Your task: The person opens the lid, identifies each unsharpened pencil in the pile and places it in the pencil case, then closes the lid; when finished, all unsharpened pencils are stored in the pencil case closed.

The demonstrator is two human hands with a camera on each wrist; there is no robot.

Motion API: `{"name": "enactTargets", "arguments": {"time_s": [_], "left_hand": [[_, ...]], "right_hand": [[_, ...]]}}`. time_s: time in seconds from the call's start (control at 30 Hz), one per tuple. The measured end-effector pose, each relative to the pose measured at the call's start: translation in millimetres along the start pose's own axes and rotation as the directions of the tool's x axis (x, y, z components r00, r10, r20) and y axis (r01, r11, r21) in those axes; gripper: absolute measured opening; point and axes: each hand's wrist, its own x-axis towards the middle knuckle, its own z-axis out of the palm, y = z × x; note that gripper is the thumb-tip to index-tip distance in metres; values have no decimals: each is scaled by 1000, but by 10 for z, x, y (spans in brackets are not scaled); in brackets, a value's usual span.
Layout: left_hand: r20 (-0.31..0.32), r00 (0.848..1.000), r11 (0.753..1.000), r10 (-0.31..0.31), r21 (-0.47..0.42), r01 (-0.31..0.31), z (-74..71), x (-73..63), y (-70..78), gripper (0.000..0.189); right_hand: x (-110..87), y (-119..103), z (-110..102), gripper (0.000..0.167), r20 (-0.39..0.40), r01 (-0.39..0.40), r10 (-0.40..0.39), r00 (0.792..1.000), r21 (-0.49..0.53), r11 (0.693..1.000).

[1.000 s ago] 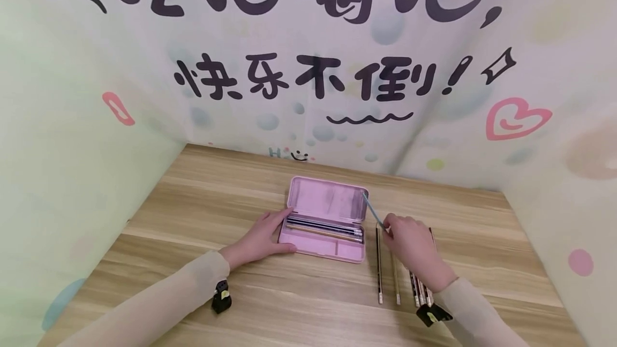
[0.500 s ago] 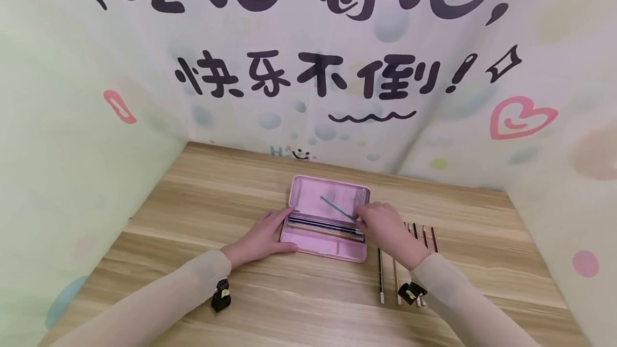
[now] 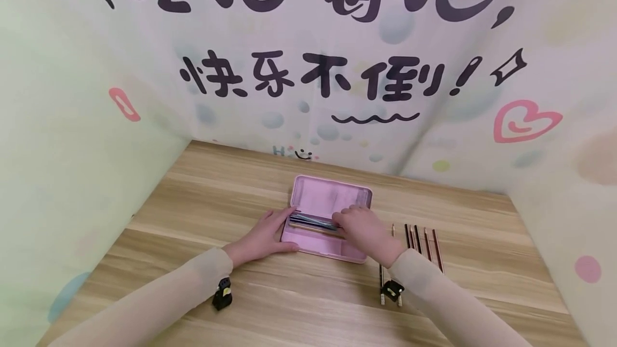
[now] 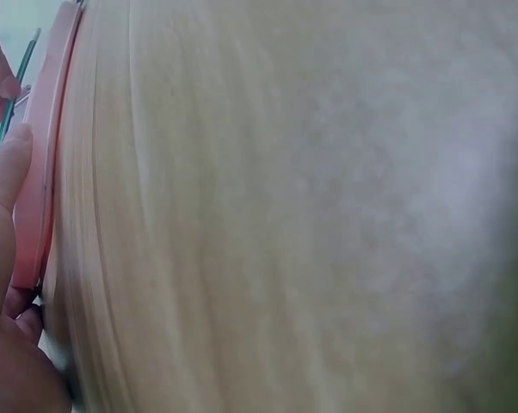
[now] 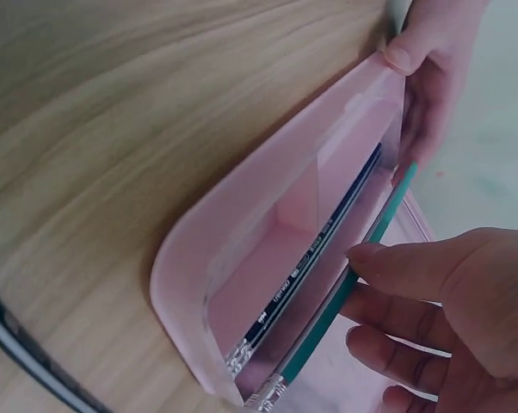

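A pink pencil case lies with its lid raised at the back. My left hand grips its left end, thumb at the front corner and fingers round the end. Over the tray, my right hand pinches a green pencil between thumb and fingers. The pencil runs lengthwise along the case, its metal end near the right end wall. Below it, a dark blue pencil lies in the tray, and in the head view a yellowish pencil shows there too. My right hand hides the tray's right part.
Several pencils lie side by side on the wooden table right of the case, partly under the right forearm. A dark pencil lies closest to the case. A printed cloth wall rises behind the table.
My right hand has carried the green pencil leftward from beside the case to over its tray, turning it in line with the tray. The left hand keeps its grip on the case.
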Motion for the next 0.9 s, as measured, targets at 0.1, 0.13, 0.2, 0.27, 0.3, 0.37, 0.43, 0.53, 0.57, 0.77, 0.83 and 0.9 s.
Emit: {"name": "enactTargets", "arguments": {"time_s": [0.1,0.13,0.2,0.27,0.3,0.37,0.43,0.53,0.57,0.77,0.83,0.9], "left_hand": [[2,1000,1000,-4,-5,4,-3,-2,1,99],[3,1000,1000,-5,-7,5,-5,-6,4,99],[5,1000,1000,-4,-11,4,-10,-10,14,99],[6,1000,1000,-3,-14,3,-16,-13,23,99],[6,1000,1000,-2,-12,2,-18,-14,27,98],[6,1000,1000,-2,-13,2,-24,-11,35,98],[7,1000,1000,-4,-15,4,-29,-9,39,98],[9,1000,1000,-8,-15,8,-37,-7,40,97],[9,1000,1000,-10,-14,10,-39,-8,39,97],[7,1000,1000,-5,-12,5,-38,-10,40,97],[4,1000,1000,-1,-19,1,-37,-12,41,97],[2,1000,1000,2,-23,-2,-35,-13,40,97]], "right_hand": [[44,-28,31,14,19,4,-3,1000,-6,1000],[58,-34,48,14,24,0,0,1000,-7,1000],[85,-40,85,12,32,-1,1,999,-11,1000],[110,-46,116,11,36,-1,1,999,-15,1000],[122,-50,129,10,39,-2,3,999,-16,1000],[142,-57,150,10,45,-3,3,999,-17,1000],[161,-62,167,11,48,-3,4,999,-20,1000],[183,-69,181,9,52,-3,4,999,-25,1000],[188,-71,183,8,50,-1,3,999,-26,1000],[193,-75,163,6,33,3,-2,999,-28,1000],[192,-73,159,7,27,3,-3,1000,-29,1000],[194,-72,158,7,26,2,-1,1000,-24,1000]]}}
